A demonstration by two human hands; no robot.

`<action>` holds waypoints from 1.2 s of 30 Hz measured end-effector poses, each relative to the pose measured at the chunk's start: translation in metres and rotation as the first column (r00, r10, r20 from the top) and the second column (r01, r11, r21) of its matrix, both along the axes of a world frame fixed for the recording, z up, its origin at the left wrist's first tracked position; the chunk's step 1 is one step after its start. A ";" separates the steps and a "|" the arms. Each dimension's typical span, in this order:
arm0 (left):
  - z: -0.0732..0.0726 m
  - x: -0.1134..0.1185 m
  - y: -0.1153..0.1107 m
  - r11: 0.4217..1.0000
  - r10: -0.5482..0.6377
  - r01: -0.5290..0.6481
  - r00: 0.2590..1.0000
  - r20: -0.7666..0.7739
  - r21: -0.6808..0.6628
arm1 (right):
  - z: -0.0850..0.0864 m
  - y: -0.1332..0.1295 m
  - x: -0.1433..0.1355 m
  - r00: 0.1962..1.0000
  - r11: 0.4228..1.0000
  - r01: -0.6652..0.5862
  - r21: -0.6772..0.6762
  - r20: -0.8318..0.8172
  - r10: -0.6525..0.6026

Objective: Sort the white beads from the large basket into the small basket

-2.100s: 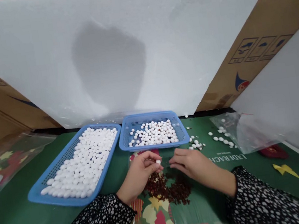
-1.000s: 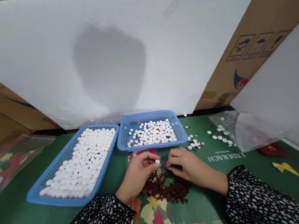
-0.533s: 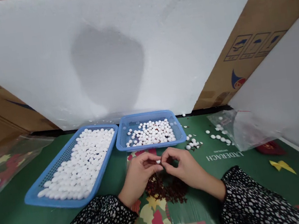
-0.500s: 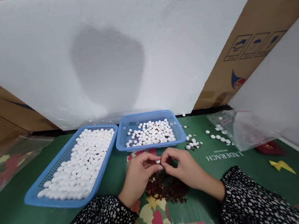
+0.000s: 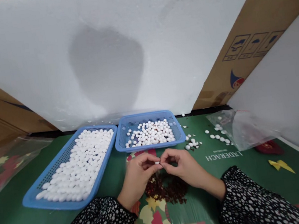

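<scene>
In the head view, the left hand (image 5: 136, 174) pinches one white ball (image 5: 157, 163) between thumb and fingertips, its grip narrow. The right hand (image 5: 184, 165) meets it there, thumb and forefinger drawn together right at the ball's side; whether they hold some tiny bit is too small to tell. The ball is held just above a pile of dark red bits (image 5: 177, 193) on the green worktop (image 5: 260, 189).

The ball looks like foam, so I would judge it very light, fairly firm but easily dented, smooth enough to roll away if let go. Best to take it lightly at opposite sides with the fingertips, leaving part of its surface free. The bits look dry and brittle, and would probably crumble under a hard pinch.

Counting: two hands, one held ball, one pile of bits. There are two blue baskets: the left basket (image 5: 59, 206), slanting and crowded with balls, and the right basket (image 5: 151, 147), more thinly filled; the balls in each are too many and too overlapped to count. Loose balls (image 5: 193, 143) lie in two main clusters to the right, several in each. Two clear bags show, a right bag (image 5: 252, 131) and a left bag (image 5: 19, 154), plus one red item (image 5: 269, 148).
</scene>
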State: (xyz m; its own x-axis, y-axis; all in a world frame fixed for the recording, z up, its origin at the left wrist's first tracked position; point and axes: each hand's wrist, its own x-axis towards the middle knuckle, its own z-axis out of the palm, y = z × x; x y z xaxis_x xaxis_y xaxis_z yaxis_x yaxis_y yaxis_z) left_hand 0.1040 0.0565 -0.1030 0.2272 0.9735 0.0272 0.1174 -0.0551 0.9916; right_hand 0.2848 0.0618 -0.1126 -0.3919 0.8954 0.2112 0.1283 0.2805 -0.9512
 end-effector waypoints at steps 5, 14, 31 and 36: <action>0.002 0.001 -0.002 0.999 0.018 -0.017 0.998 -0.053 0.034 | 0.000 0.000 0.000 1.000 1.000 0.005 -0.009 -0.006 -0.005; 0.006 0.001 -0.006 0.990 0.048 -0.022 0.981 -0.190 0.138 | -0.005 0.000 -0.001 0.999 0.999 0.038 -0.033 0.013 -0.038; 0.032 0.012 -0.025 0.992 0.088 -0.103 0.979 0.184 0.071 | 0.030 -0.010 0.001 0.986 0.825 -0.135 0.548 0.156 0.058; 0.061 0.001 -0.036 0.986 0.113 -0.050 0.899 0.424 -0.157 | 0.055 -0.008 -0.007 0.982 0.806 -0.183 0.563 0.137 0.127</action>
State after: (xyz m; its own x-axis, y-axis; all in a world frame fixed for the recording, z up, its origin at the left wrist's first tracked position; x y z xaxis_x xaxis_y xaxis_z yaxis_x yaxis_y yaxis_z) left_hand 0.1053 0.0204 -0.0417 0.1436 0.9891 -0.0324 -0.3237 0.0779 0.9429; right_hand 0.2781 0.0541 -0.0580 -0.5568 0.5499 0.6226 0.1121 0.7924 -0.5996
